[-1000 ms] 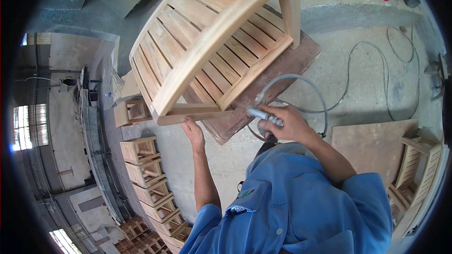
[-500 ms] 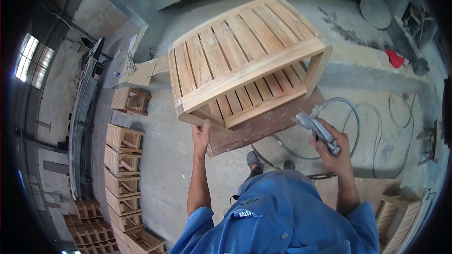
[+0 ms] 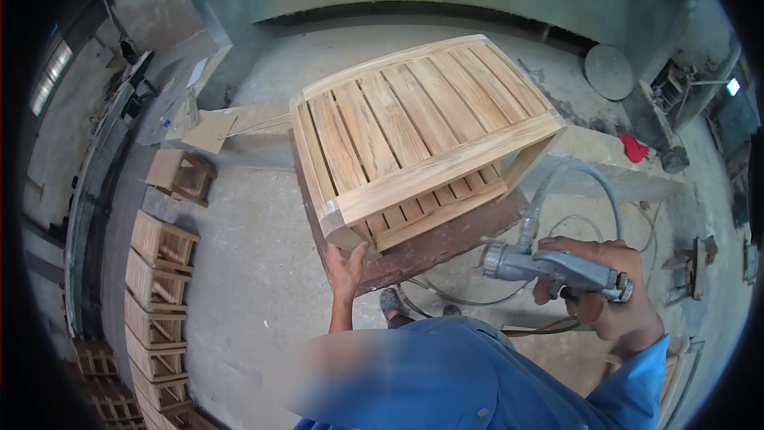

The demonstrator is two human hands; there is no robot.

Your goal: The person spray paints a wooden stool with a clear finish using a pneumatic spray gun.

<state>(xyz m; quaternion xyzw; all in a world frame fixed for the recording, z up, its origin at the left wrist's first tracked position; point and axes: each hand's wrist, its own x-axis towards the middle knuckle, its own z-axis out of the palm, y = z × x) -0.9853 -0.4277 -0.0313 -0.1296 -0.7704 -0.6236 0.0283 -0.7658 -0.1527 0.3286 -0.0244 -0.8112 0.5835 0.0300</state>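
Observation:
A slatted wooden table (image 3: 414, 111) with a lower slatted shelf (image 3: 438, 207) stands on a reddish-brown board (image 3: 469, 232). My left hand (image 3: 346, 269) grips its near left end low down, the thumb spread from the fingers; part of the grip is hidden behind the wood. In my right hand (image 3: 617, 302) is a grey metal spray gun (image 3: 549, 267), its nozzle pointing left, at the right of the table's near side. A grey hose (image 3: 609, 183) curves up from the gun's fitting and loops behind it.
Several small wooden stools (image 3: 159, 283) form a row on the left floor. Cardboard (image 3: 211, 131) lies on the ledge behind them. A red cloth (image 3: 633, 148) and a round disc (image 3: 610, 72) are at the back right. More hose (image 3: 469, 293) crosses the floor by my feet.
My right hand has raised the spray gun nearer to the camera and turned its nozzle left. The view has shifted, and the table appears lower. My left hand stays at the table's near left end.

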